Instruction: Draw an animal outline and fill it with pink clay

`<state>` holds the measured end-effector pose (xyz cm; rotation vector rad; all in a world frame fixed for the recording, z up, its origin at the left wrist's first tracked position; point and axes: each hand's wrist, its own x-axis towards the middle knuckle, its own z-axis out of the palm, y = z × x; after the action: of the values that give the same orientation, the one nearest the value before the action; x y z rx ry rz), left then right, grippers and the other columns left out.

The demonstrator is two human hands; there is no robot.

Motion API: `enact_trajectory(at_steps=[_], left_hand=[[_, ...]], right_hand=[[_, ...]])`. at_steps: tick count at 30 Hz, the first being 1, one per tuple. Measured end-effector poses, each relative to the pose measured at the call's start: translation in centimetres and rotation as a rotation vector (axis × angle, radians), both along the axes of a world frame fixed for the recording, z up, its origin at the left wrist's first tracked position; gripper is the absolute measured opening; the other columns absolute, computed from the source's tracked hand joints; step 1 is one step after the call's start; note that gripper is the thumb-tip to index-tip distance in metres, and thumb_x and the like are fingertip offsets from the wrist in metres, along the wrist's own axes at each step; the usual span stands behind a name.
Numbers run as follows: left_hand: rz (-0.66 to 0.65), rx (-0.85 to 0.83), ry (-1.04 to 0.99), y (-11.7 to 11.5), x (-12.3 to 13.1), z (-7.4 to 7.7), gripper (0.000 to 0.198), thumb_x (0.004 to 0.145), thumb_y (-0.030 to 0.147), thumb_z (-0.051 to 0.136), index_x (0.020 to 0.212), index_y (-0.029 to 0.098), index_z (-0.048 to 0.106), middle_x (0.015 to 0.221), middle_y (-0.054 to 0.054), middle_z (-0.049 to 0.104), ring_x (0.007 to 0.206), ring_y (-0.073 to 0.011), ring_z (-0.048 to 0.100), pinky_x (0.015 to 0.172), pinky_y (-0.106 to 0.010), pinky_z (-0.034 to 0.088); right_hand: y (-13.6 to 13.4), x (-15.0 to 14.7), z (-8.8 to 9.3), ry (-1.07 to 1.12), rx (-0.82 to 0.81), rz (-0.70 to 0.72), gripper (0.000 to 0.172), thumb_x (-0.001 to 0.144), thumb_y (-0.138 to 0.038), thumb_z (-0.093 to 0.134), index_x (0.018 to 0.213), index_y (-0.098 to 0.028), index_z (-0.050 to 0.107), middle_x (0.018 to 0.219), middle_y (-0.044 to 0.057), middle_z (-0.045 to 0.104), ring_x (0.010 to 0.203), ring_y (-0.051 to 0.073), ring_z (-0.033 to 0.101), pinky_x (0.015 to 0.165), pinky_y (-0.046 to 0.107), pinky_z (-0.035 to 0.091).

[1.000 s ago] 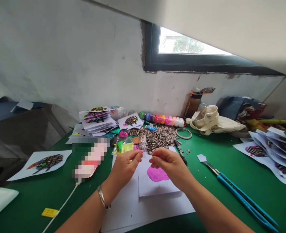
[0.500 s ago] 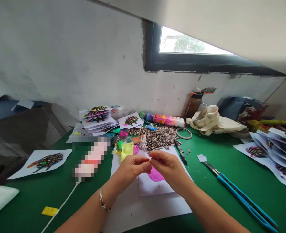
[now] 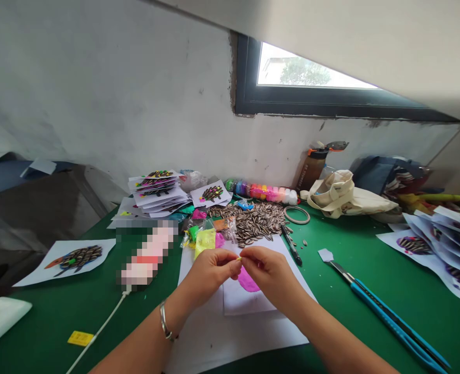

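My left hand and my right hand meet fingertip to fingertip above the white paper. Pinched between them is a tiny yellow bit of modelling clay, mostly covered by the fingers. Under the hands, a flat pink clay shape lies on a small white sheet, partly hidden by my right hand. That sheet rests on a larger white paper. Just beyond my left hand sits a yellow slab of clay among small bags of coloured clay.
Behind the papers spreads a pile of striped sunflower seeds, with a black pen and a tape roll beside it. A blue utility knife lies at right. Stacks of seed-decorated cards stand at back left and right.
Both hands stay together over the paper. The fingertips have shifted slightly, and the yellow bit between them shows more clearly. The view has moved a touch.
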<state>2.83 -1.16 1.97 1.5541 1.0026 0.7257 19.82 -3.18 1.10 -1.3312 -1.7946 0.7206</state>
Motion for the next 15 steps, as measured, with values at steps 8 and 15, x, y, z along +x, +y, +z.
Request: enact_trajectory(at_steps=[8,15], left_hand=[[-0.081,-0.030,0.059,0.30,-0.45,-0.48,0.022,0.081,0.033,0.062,0.072,0.014,0.071,0.065,-0.001,0.063,0.066,-0.0139,0.055,0.064,-0.025,0.041],[-0.098,-0.083,0.028,0.49,-0.60,-0.73,0.021,0.081,0.035,0.065,0.078,0.015,0.073,0.068,-0.001,0.066,0.068,-0.0136,0.057,0.066,-0.025,0.042]], right_hand=[[0.12,0.19,0.39,0.062,-0.097,0.061,0.020,0.084,-0.019,0.052,0.070,-0.019,0.066,0.066,-0.001,0.062,0.064,0.012,0.053,0.060,0.022,0.036],[-0.07,0.11,0.68,0.012,-0.119,0.059,0.020,0.084,-0.019,0.051,0.067,-0.018,0.061,0.064,-0.002,0.059,0.063,0.012,0.050,0.058,0.023,0.034]])
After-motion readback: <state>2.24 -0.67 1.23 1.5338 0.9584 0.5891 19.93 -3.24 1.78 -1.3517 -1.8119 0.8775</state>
